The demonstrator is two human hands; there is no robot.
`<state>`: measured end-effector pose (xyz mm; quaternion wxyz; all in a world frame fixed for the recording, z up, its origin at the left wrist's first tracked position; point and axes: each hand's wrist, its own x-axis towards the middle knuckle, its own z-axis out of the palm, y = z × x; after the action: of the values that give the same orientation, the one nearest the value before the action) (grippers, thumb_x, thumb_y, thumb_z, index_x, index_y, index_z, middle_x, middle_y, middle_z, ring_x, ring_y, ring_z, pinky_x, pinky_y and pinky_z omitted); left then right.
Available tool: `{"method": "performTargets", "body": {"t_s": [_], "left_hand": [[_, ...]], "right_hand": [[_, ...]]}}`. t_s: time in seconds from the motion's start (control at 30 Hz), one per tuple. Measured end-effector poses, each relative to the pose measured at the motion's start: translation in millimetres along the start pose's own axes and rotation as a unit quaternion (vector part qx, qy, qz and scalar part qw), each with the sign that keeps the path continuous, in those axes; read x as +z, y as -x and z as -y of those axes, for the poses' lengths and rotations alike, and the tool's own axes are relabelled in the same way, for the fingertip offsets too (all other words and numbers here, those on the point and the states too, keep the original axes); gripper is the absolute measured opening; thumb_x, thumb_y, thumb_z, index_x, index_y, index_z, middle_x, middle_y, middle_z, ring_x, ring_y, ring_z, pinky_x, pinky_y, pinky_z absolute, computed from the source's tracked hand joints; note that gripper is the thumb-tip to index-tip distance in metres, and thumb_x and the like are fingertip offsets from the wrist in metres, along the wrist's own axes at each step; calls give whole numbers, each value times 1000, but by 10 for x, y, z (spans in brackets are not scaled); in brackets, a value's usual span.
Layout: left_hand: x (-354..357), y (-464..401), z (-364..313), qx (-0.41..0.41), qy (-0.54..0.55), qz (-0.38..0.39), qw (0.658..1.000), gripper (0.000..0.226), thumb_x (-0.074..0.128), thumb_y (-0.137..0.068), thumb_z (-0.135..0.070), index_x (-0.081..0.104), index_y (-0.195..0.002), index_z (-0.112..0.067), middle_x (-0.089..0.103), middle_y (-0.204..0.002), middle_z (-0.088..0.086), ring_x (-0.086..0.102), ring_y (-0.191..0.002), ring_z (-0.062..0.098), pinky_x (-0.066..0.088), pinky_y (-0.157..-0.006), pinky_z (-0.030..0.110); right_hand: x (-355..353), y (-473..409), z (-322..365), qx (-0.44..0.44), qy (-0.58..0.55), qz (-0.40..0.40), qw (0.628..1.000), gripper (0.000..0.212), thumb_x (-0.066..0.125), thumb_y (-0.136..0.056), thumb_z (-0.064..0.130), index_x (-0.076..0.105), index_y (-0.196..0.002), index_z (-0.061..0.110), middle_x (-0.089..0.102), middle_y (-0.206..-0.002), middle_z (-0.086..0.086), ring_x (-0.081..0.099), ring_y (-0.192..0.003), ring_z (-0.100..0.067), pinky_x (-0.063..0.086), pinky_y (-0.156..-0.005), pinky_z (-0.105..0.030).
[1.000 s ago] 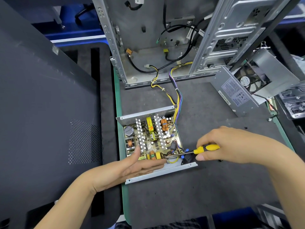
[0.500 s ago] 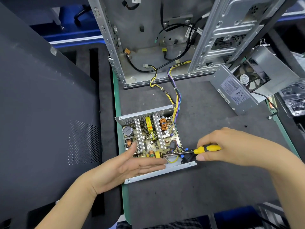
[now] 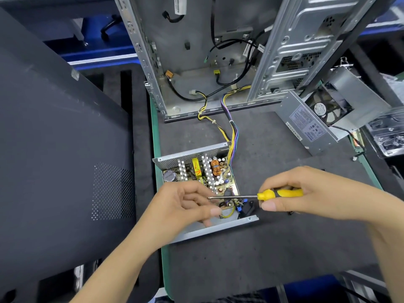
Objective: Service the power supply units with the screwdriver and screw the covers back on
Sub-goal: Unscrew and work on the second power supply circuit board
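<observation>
Screwdriver first: yellow-and-black handle, steel shaft lying nearly level, tip pointing toward my left. My right hand has its fingers and thumb wrapped round the handle, over the dark work mat. The tip ends right at the fingers of my left hand, which hovers over the near part of the open power supply unit. Those fingers are curled inward, thumb and fingertips close together at the tip — whether they pinch the tip or a small part there I cannot tell.

The unit sits on the mat by its green left edge, lid off, circuit board exposed: aluminium heat sinks, a copper coil, a yellow transformer, a large capacitor. Its perforated back wall stands upright on the far side; the near metal lip runs below my left hand. A bundle of yellow, purple and black wires leaves its far right corner and runs up into the open computer case, which stands at the back of the mat.

To the right of the case, a second power supply unit — grey, labelled — lies tilted, with a fan showing in the open housing just behind it. A dark perforated side panel fills the left of the view.
</observation>
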<state>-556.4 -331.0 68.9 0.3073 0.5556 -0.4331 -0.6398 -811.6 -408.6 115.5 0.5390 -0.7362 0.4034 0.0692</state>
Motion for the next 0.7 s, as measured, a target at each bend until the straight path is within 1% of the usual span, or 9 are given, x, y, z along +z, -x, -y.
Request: {"method": "performTargets", "body": {"t_s": [0.07, 0.17, 0.33, 0.43, 0.5, 0.53, 0.57, 0.63, 0.7], "left_hand": [[17, 2, 6, 23, 23, -23, 999, 23, 77, -68, -16, 69, -83, -2, 74, -71, 9, 71, -61, 20, 53, -64, 18], [40, 25, -20, 54, 39, -37, 997, 7, 73, -70, -19, 76, -74, -14, 75, -75, 11, 71, -64, 20, 55, -67, 20], [29, 53, -16, 71, -9, -62, 996, 15, 72, -71, -23, 79, -78, -11, 75, -72, 6, 72, -65, 16, 54, -70, 16], [17, 60, -18, 90, -85, -72, 990, 6, 75, -75, -20, 79, -79, -21, 73, -64, 3, 71, -64, 13, 55, -71, 18], [38, 51, -22, 99, -136, -76, 983, 9, 78, -77, -14, 79, -80, -22, 72, -61, -1, 69, -61, 12, 58, -71, 26], [56, 40, -29, 101, -145, -77, 981, 9, 79, -77, -11, 79, -80, -20, 71, -61, -3, 68, -59, 10, 57, -68, 26], [76, 26, -44, 103, -144, -78, 981, 8, 79, -77, -10, 79, -79, -17, 71, -60, -5, 66, -56, 7, 55, -61, 22], [114, -2, -92, 110, -147, -83, 979, 8, 80, -77, -10, 79, -77, -17, 68, -57, -6, 60, -50, 0, 44, -52, 10], [132, -43, -115, 133, -199, -99, 966, 9, 80, -79, -14, 79, -73, -20, 66, -55, -5, 57, -47, 0, 43, -50, 13]], "right_hand": [[-2, -1, 6, 0, 0, 0, 1000, 25, 58, -79, 58, 66, -88, 36, 57, -70, -3, 50, -60, -10, 38, -55, -18], [-9, 4, -3, -1, -7, -1, 1000, 26, 58, -81, 56, 66, -90, 33, 57, -70, -4, 48, -61, -11, 40, -56, -20], [-36, 27, -21, -5, -6, -6, 1000, 27, 58, -81, 58, 66, -91, 33, 56, -71, -5, 45, -61, -12, 37, -56, -18], [-23, 8, -16, -27, -12, -59, 998, 32, 59, -80, 57, 64, -85, 26, 46, -65, -7, 37, -58, -10, 32, -55, -21], [46, -82, 38, -49, -32, -125, 990, 25, 69, -79, 47, 64, -78, 22, 47, -62, -7, 37, -57, -8, 31, -56, -23], [105, -149, 82, -55, -57, -151, 985, 19, 74, -78, 40, 66, -75, 22, 53, -62, -5, 41, -57, -8, 34, -58, -25], [172, -223, 135, -59, -85, -166, 981, 14, 76, -77, 35, 69, -75, 24, 59, -63, -4, 46, -59, -8, 37, -61, -27], [294, -360, 228, -62, -97, -171, 978, 9, 78, -75, 34, 74, -77, 27, 65, -67, -5, 50, -62, -10, 40, -63, -29], [361, -455, 267, -61, -57, -180, 980, 16, 78, -74, 37, 75, -78, 23, 64, -73, -12, 51, -63, -16, 39, -61, -32]]}}
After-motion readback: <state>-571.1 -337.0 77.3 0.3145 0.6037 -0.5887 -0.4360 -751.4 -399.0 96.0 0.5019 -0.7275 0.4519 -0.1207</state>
